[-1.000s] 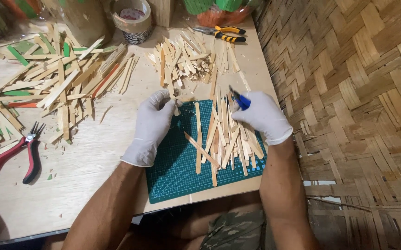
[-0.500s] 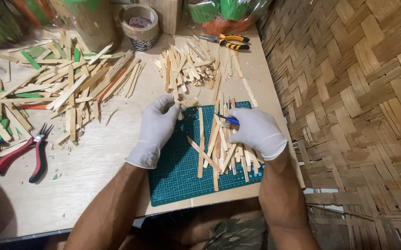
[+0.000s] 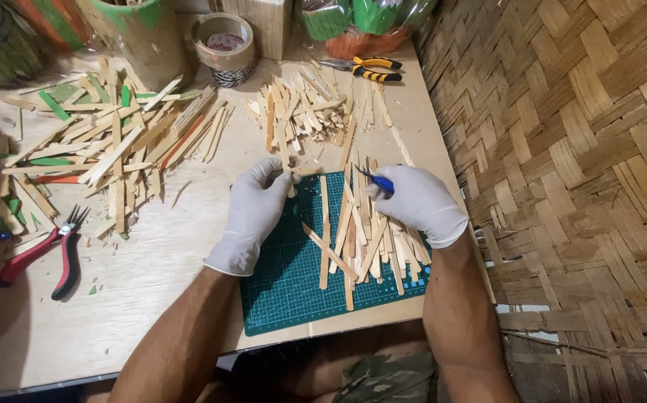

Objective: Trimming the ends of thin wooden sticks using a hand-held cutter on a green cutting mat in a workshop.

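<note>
Trimming craft sticks on the green cutting mat

Left hand pinches a wooden stick at the mat's top edge; right hand grips a blue-handled cutter. Best to cut away from fingers.

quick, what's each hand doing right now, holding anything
Left hand: closed, pinching a wooden stick at the top edge of the green cutting mat.
Right hand: closed on a blue-handled cutter, over the sticks on the mat.
</note>
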